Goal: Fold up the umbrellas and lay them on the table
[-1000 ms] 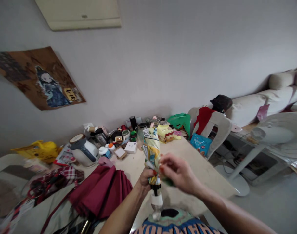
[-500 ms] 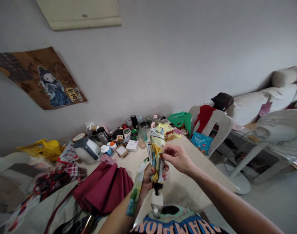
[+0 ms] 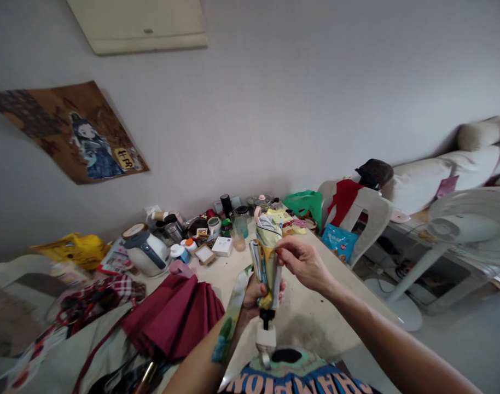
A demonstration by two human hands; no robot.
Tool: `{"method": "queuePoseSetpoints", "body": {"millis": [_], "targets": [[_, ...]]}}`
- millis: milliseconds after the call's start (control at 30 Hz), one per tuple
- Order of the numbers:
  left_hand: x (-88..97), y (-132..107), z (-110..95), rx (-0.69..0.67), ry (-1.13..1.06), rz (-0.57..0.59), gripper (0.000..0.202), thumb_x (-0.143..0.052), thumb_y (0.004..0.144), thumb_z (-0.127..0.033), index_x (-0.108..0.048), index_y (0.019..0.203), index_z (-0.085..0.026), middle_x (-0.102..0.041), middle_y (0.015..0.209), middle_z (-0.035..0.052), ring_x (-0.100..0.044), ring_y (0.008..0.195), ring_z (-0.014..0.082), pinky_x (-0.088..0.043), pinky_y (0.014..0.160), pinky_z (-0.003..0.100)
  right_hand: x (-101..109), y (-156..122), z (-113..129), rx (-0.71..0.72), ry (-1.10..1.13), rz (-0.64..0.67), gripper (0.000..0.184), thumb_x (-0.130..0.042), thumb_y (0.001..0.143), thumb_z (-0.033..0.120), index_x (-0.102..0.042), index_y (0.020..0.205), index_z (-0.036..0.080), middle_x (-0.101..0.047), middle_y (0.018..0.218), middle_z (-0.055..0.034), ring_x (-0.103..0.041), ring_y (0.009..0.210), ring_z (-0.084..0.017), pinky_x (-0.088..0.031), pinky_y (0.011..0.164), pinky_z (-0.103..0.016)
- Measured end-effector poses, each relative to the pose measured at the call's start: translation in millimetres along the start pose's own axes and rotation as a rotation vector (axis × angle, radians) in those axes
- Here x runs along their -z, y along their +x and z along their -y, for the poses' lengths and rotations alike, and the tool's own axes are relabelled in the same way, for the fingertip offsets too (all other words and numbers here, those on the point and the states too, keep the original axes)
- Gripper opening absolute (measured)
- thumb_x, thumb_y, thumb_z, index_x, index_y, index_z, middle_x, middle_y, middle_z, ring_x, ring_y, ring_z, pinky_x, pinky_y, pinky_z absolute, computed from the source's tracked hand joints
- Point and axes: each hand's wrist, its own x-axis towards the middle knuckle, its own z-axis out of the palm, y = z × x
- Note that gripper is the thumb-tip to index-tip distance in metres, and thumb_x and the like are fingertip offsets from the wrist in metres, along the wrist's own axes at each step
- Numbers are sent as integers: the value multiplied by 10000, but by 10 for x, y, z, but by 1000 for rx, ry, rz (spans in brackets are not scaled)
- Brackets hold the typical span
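A folded umbrella [image 3: 268, 232] with yellow, white and blue patterned fabric stands nearly upright before my chest, its white handle [image 3: 265, 336] pointing down. My left hand [image 3: 253, 295] wraps around the lower part of the folds. Higher up, on the right side, my right hand [image 3: 302, 264] pinches an edge of the fabric between thumb and fingers. A green and white patterned strip [image 3: 232, 317] lies along my left forearm. To the left, a dark red umbrella [image 3: 178, 312] rests with its fabric loosely gathered.
A kettle [image 3: 147, 253], bottles [image 3: 179, 253], a small white box [image 3: 222, 246] and cups [image 3: 237, 239] crowd the table's back and left. A white chair [image 3: 375, 213] with a blue packet [image 3: 339, 241] stands right, near a fan [image 3: 459, 224].
My right hand has shifted slightly up the fabric and stays pinched. The patterned umbrella's top has tipped a little to the right, while my left hand keeps its hold.
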Motion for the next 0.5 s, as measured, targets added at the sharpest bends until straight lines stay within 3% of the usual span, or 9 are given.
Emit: {"method": "queuePoseSetpoints", "body": {"millis": [100, 167, 300, 400, 500], "targets": [[-6, 13, 20, -43, 72, -6, 685, -896, 465, -507, -641, 985, -142, -635, 771, 63, -523, 580, 119, -370, 512, 236, -39, -74, 67, -90, -12, 30, 278, -472, 900, 427, -531, 1057, 206, -487, 642, 44, -456, 505, -104, -376, 471, -220], [-50, 30, 14, -136, 130, -60, 644, -889, 485, -489, -642, 979, -159, -637, 755, 54, -529, 584, 130, -370, 506, 239, -74, -127, 115, -133, -76, 23, 347, -557, 851, 407, -492, 1131, 212, -464, 634, 59, -448, 514, -106, -363, 464, -215], [-144, 42, -25, -254, 214, -115, 551, -886, 491, -398, -659, 930, -156, -622, 753, 38, -518, 604, 129, -375, 520, 246, -136, -168, 146, -167, -114, -14, 354, -654, 699, 233, -540, 1032, 195, -458, 624, 66, -436, 555, -100, -353, 509, -216], [-141, 13, -27, -156, 225, -131, 439, -869, 463, -343, -651, 781, -133, -577, 655, 19, -474, 546, 102, -356, 495, 238, -123, -119, 129, -146, 79, -30, 289, -666, 651, 212, -588, 928, 182, -552, 725, 22, -512, 643, -116, -419, 578, -231], [-95, -21, -8, -52, 174, -144, 424, -859, 423, -358, -624, 698, -136, -564, 617, 13, -466, 513, 91, -340, 464, 222, -44, -43, 70, -138, 278, -23, 274, -752, 623, 290, -601, 821, 176, -606, 778, -11, -562, 701, -140, -464, 621, -258]]}}
